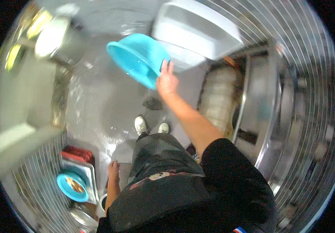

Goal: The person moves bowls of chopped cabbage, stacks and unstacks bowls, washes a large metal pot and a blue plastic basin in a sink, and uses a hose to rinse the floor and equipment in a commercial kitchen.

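Note:
My right hand (167,81) grips the rim of a blue plastic basin (153,48), its arm stretched out ahead of me. The basin is tipped on its side, its opening facing left, and no contents show inside it. Behind the basin lies a large white container (196,32), partly covered by it in this view. Low at my left side hangs my left hand (114,169), with nothing visible in it; its fingers are too small and blurred to judge. A white round rim (102,202) shows beside the left forearm.
The grey floor (97,99) looks wet. At lower left, a second blue basin (68,190) with brownish contents sits on a metal tray (91,177), beside red trays (77,154). A blurred pot (65,40) stands at upper left. Along the right runs a metal-edged counter (243,99).

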`<control>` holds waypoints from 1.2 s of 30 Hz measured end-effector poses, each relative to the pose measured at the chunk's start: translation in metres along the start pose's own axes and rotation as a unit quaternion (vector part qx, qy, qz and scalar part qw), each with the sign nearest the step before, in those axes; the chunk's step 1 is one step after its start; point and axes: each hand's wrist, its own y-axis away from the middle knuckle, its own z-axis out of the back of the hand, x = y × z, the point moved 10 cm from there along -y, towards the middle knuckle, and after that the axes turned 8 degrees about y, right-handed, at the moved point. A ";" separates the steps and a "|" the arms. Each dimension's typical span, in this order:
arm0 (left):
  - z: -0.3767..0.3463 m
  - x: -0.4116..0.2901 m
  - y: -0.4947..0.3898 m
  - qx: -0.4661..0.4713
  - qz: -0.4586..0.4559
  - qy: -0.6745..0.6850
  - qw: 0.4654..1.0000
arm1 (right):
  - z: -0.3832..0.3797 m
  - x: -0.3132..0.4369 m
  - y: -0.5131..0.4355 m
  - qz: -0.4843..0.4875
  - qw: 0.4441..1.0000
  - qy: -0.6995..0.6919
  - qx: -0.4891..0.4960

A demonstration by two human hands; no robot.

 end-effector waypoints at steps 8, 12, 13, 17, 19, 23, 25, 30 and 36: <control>-0.070 -0.072 -0.001 0.149 0.051 -0.066 0.985 | -0.032 -0.178 0.172 -0.446 0.575 -0.678 0.104; -0.141 -0.148 0.005 0.199 -0.027 -0.101 0.974 | 0.102 -0.240 0.193 -0.354 0.475 -0.805 -0.036; -0.158 -0.166 0.012 0.211 -0.049 -0.092 0.972 | 0.147 -0.259 0.194 -0.285 0.464 -0.833 -0.100; -0.212 -0.203 0.030 0.255 -0.091 -0.159 0.949 | 0.266 -0.366 0.289 -0.311 0.429 -0.788 -0.313; -0.228 -0.205 0.029 0.296 -0.106 -0.152 0.937 | 0.297 -0.407 0.366 -0.380 0.435 -0.729 -0.368; -0.232 -0.169 0.004 0.374 0.000 -0.175 0.911 | 0.291 -0.454 0.524 -0.473 0.325 -0.653 -0.495; -0.228 -0.153 -0.012 0.374 -0.017 -0.258 0.890 | 0.268 -0.464 0.604 -0.574 0.336 -0.595 -0.451; -0.216 -0.147 -0.056 0.359 -0.043 -0.332 0.871 | 0.158 -0.484 0.728 -0.711 0.170 -0.570 -0.375; -0.242 -0.200 -0.069 0.376 -0.112 -0.325 0.861 | 0.107 -0.511 0.731 -0.719 0.297 -0.599 -0.189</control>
